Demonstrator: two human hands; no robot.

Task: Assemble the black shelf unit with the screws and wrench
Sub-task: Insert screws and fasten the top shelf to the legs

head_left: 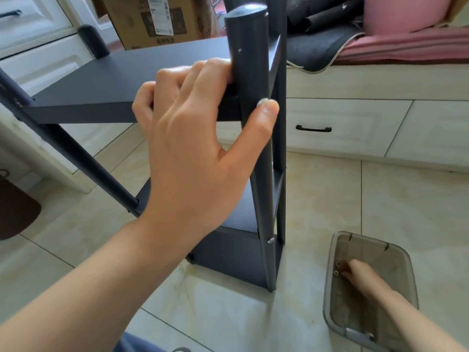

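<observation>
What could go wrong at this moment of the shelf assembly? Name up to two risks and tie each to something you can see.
1. The left hand alone steadies the upper shelf board against the post, its thumb over a screw there. If the hold slips, that screw may drop and the board may shift.
2. The right hand reaches into the grey bin at the frame's edge, so it may fumble the small screws.

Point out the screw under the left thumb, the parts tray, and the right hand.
Screw (262, 101), head view, on its silver head.
Tray (330, 295), head view, on its left wall.
Right hand (359, 271), head view, on its back.
</observation>
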